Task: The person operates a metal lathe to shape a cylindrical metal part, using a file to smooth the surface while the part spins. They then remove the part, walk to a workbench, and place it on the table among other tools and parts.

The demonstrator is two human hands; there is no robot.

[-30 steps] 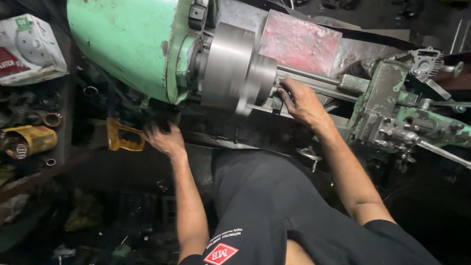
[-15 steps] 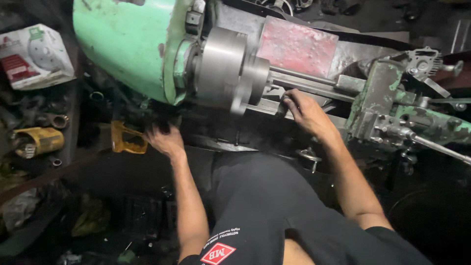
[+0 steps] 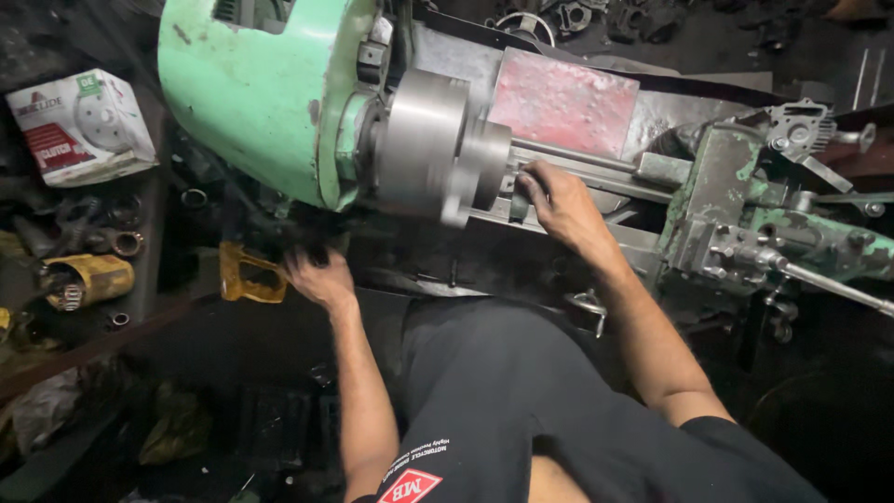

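Right hand has slid in a bit closer to the steel chuck, fingers curled on a small dark piece just beside it; left hand stays low under the green headstock, gripping something dark, yellow bracket beside it; looks like setup's ongoing.

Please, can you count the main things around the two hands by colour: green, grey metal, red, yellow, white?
Green: 2, the lathe headstock and the tool carriage
Grey metal: 1, the chuck
Red: 1, the flat plate
Yellow: 2, the bracket and the cylinder
White: 1, the carton
Total: 7
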